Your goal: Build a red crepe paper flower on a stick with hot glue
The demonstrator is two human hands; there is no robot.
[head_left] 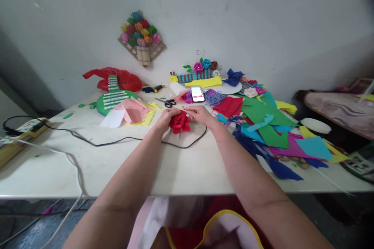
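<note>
Red paper flower (pixel 180 123), no clear long axis, sits just right of my left fingers (pixel 170 114), clamped on it, and near-left of my right fingers (pixel 193 110), whose grip I cannot tell.

Looking like a craft workspace, coloured sheets (pixel 264 112) littering the table (pixel 117 169), scissors (pixel 167 103) lying out, handmade flowers (pixel 138 27) hanging on wall (pixel 263 27)

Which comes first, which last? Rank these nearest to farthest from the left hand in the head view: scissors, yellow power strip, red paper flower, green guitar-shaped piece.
1. Red paper flower: at the left hand.
2. Scissors: just beyond it.
3. Green guitar-shaped piece: off to the left.
4. Yellow power strip: far left.
</note>
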